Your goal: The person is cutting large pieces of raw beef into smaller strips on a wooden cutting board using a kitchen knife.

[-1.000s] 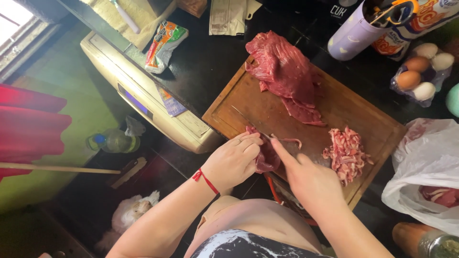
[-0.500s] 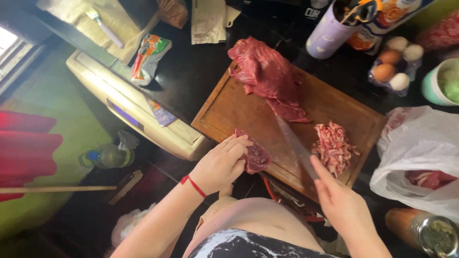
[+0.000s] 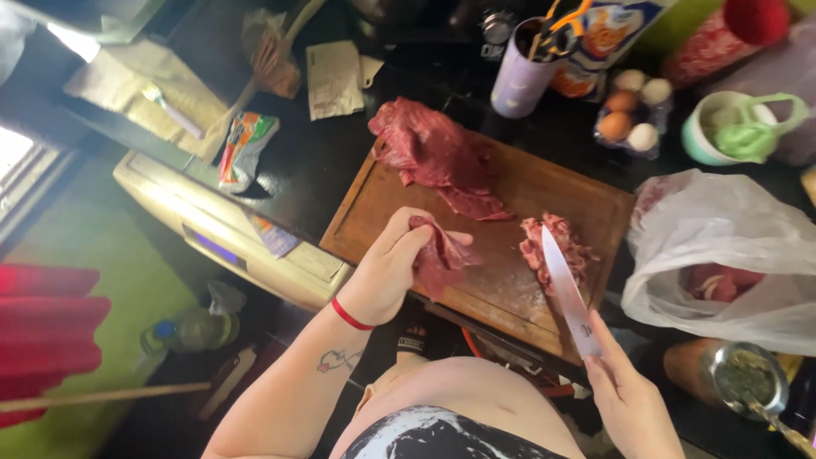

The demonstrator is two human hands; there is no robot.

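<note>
My left hand (image 3: pixel 389 270) holds a floppy slice of raw red meat (image 3: pixel 442 255) lifted just above the near edge of the wooden cutting board (image 3: pixel 510 191). My right hand (image 3: pixel 629 399) grips a kitchen knife (image 3: pixel 568 293) by the handle, blade pointing away over the board's near right part. A small pile of cut meat strips (image 3: pixel 557 242) lies by the blade tip. A large slab of raw meat (image 3: pixel 429 149) rests on the board's far left corner.
A white plastic bag (image 3: pixel 731 255) with meat inside sits right of the board. Behind are a lilac cup of utensils (image 3: pixel 520 81), an egg carton (image 3: pixel 633 115) and a green-lidded bowl (image 3: pixel 731 127). A snack packet (image 3: pixel 242 149) lies left on the dark counter.
My left hand has lifted the meat slice off the board. My right hand has drawn the knife back and to the right, away from the slice.
</note>
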